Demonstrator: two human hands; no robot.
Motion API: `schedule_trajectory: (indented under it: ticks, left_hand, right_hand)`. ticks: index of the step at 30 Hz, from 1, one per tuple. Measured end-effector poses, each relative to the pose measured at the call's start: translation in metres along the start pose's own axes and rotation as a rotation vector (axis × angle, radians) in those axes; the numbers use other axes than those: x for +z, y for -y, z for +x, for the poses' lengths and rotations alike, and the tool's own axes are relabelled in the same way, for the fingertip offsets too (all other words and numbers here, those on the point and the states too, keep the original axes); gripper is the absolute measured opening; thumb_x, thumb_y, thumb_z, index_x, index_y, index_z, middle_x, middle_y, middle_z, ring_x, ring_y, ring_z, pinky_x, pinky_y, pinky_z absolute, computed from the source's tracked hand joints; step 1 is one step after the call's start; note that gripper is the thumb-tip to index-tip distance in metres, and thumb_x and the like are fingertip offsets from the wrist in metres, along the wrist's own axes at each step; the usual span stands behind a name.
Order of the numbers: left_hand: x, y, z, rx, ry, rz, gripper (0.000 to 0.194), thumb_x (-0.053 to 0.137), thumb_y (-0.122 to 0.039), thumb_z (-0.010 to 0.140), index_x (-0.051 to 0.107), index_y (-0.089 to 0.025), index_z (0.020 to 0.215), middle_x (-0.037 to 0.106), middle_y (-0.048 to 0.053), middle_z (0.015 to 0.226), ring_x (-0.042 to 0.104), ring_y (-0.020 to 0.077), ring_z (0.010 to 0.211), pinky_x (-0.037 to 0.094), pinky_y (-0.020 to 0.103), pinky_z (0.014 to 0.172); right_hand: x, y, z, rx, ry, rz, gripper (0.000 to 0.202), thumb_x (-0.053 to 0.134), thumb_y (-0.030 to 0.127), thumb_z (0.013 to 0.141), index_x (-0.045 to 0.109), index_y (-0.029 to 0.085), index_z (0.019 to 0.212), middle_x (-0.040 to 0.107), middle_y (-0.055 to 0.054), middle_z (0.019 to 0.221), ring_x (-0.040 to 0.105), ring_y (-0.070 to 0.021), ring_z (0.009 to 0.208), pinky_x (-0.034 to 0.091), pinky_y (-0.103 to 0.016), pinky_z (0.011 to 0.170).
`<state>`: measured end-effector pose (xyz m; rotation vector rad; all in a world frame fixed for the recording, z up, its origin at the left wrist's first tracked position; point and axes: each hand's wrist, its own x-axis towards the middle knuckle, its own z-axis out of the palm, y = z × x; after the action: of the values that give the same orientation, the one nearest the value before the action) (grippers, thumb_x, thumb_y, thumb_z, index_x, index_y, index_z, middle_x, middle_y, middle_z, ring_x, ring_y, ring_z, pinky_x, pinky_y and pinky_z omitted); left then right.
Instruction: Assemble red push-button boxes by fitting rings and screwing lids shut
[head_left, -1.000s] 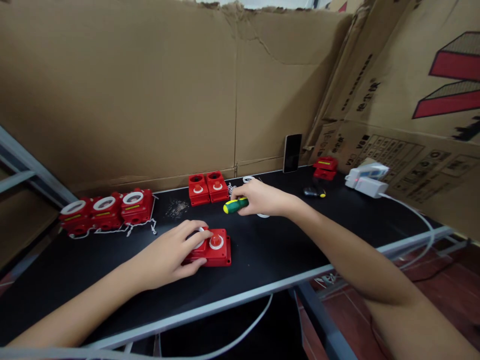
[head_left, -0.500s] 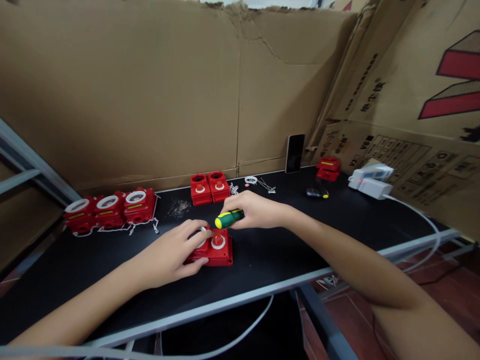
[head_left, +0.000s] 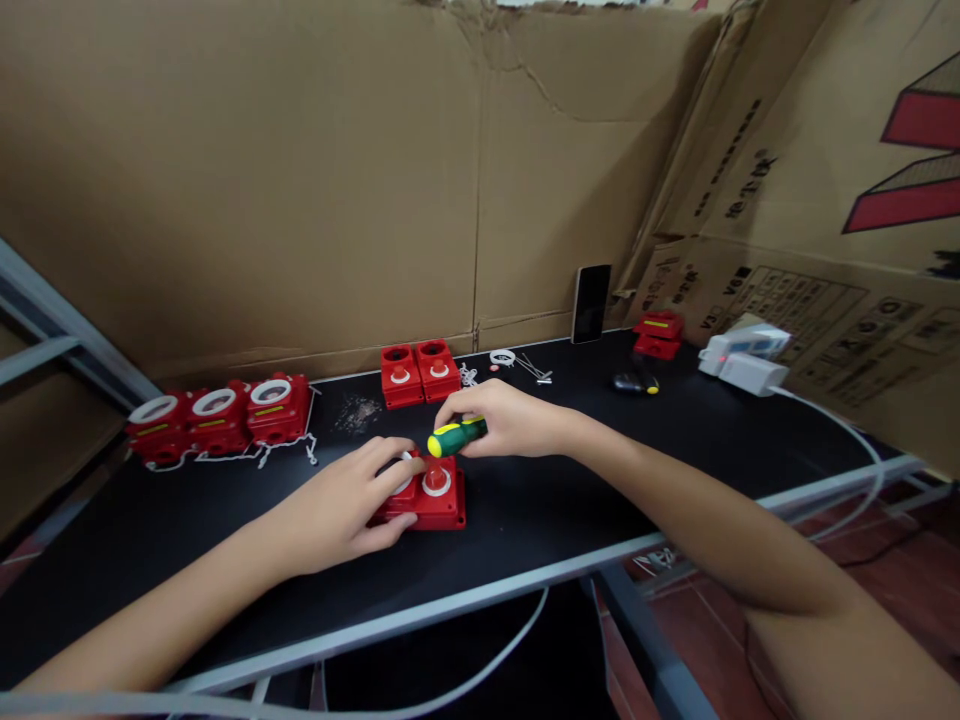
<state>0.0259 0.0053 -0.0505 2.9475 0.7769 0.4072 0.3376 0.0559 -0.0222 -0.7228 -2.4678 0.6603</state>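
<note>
A red plastic box (head_left: 448, 508) with a red domed knob in a white ring lies on the black tabletop. My left hand (head_left: 360, 505) grips its left part, fingers over the top and thumb along the front side. Just above the box's far right corner, my right hand (head_left: 506, 418) is closed around the green and yellow handle of a screwdriver (head_left: 456, 437). The handle's yellow end points left, toward me. The screwdriver's blade is hidden, so I cannot tell whether its tip touches the box.
Two red housings (head_left: 420, 376) stand behind my hands. Several red units with white rings (head_left: 217, 420) line the left. Toward the back right are thin metal rods (head_left: 534, 370), a phone (head_left: 591, 305), a dark tool (head_left: 634, 384), red parts (head_left: 658, 335) and a white power adapter (head_left: 750, 372).
Both hands keep nearly the same pose. The screwdriver handle and right hand have shifted very slightly left, and the camera view has tipped a little.
</note>
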Motion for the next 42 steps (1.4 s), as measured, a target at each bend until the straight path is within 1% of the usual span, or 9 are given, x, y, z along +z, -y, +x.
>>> schedule_trajectory:
  ticks: [9, 17, 20, 22, 24, 30, 34, 37, 42]
  left_hand:
    - [0.001, 0.0, 0.002, 0.001, -0.004, 0.014, 0.038, 0.065, -0.032, 0.112, 0.065, -0.023, 0.149, 0.069, 0.019, 0.152, 0.073, 0.0359, 0.13, 0.066, 0.048, 0.112]
    - [0.0, 0.0, 0.001, 0.024, -0.012, 0.043, 0.042, 0.065, -0.028, 0.111, 0.061, -0.022, 0.153, 0.068, 0.019, 0.152, 0.074, 0.0367, 0.131, 0.066, 0.048, 0.111]
    - [0.0, 0.0, 0.001, 0.022, -0.014, 0.026, 0.047, 0.066, -0.027, 0.111, 0.059, -0.024, 0.158, 0.068, 0.019, 0.153, 0.073, 0.0359, 0.133, 0.065, 0.048, 0.113]
    - [0.0, 0.001, 0.001, 0.015, -0.008, 0.013, 0.05, 0.067, -0.026, 0.11, 0.059, -0.025, 0.16, 0.068, 0.017, 0.155, 0.073, 0.0353, 0.136, 0.064, 0.048, 0.116]
    - [0.001, 0.001, 0.0, 0.007, -0.001, 0.018, 0.05, 0.068, -0.026, 0.111, 0.059, -0.026, 0.16, 0.067, 0.017, 0.156, 0.072, 0.0348, 0.137, 0.064, 0.047, 0.117]
    - [0.001, 0.001, 0.0, 0.031, -0.001, 0.059, 0.044, 0.064, -0.027, 0.113, 0.058, -0.024, 0.156, 0.067, 0.018, 0.152, 0.074, 0.0353, 0.133, 0.066, 0.049, 0.111]
    - [0.0, 0.001, 0.001, 0.037, -0.004, 0.059, 0.043, 0.063, -0.028, 0.114, 0.057, -0.024, 0.156, 0.067, 0.019, 0.153, 0.074, 0.0352, 0.134, 0.066, 0.049, 0.111]
    - [0.0, 0.001, 0.001, 0.04, -0.011, 0.057, 0.041, 0.063, -0.028, 0.114, 0.057, -0.024, 0.155, 0.067, 0.019, 0.153, 0.074, 0.0352, 0.134, 0.066, 0.049, 0.111]
    - [0.0, 0.001, 0.002, 0.039, -0.022, 0.051, 0.041, 0.063, -0.029, 0.114, 0.059, -0.023, 0.154, 0.068, 0.018, 0.152, 0.075, 0.035, 0.132, 0.067, 0.049, 0.111]
  right_hand:
    - [0.003, 0.003, 0.001, -0.011, 0.08, 0.014, 0.032, 0.081, 0.0, 0.087, 0.085, 0.018, 0.114, 0.089, -0.005, 0.11, 0.079, -0.0199, 0.097, 0.055, -0.028, 0.089]
    - [0.004, 0.003, 0.003, -0.001, 0.096, -0.056, 0.03, 0.083, 0.001, 0.091, 0.086, 0.017, 0.116, 0.089, -0.007, 0.112, 0.081, -0.0208, 0.098, 0.055, -0.028, 0.089]
    - [0.004, 0.001, 0.003, 0.002, 0.103, -0.047, 0.02, 0.084, 0.007, 0.097, 0.085, 0.016, 0.115, 0.089, -0.007, 0.109, 0.08, -0.0204, 0.097, 0.054, -0.028, 0.089]
    - [0.003, 0.0, 0.002, 0.004, 0.11, -0.033, 0.014, 0.087, 0.015, 0.101, 0.085, 0.016, 0.114, 0.088, -0.007, 0.107, 0.08, -0.0204, 0.095, 0.054, -0.028, 0.087]
    - [0.0, -0.002, 0.001, -0.007, 0.095, -0.017, 0.016, 0.09, 0.026, 0.101, 0.084, 0.017, 0.113, 0.087, -0.007, 0.105, 0.078, -0.0209, 0.093, 0.054, -0.028, 0.085]
    - [-0.004, -0.007, -0.001, -0.048, -0.132, -0.065, 0.027, 0.079, 0.043, 0.11, 0.072, 0.019, 0.098, 0.077, -0.005, 0.095, 0.066, -0.0211, 0.086, 0.049, -0.032, 0.084]
    - [-0.002, -0.007, -0.001, -0.018, -0.331, -0.053, 0.034, 0.069, 0.049, 0.114, 0.061, 0.022, 0.095, 0.07, -0.003, 0.095, 0.061, -0.0203, 0.085, 0.047, -0.033, 0.082]
    - [-0.001, -0.004, -0.001, -0.027, -0.466, -0.046, 0.042, 0.065, 0.06, 0.114, 0.059, 0.023, 0.095, 0.065, -0.002, 0.093, 0.059, -0.0198, 0.082, 0.046, -0.034, 0.08]
    - [0.0, 0.003, -0.002, -0.016, -0.586, 0.087, 0.063, 0.055, 0.081, 0.112, 0.053, 0.025, 0.085, 0.061, -0.002, 0.086, 0.057, -0.019, 0.079, 0.047, -0.035, 0.077]
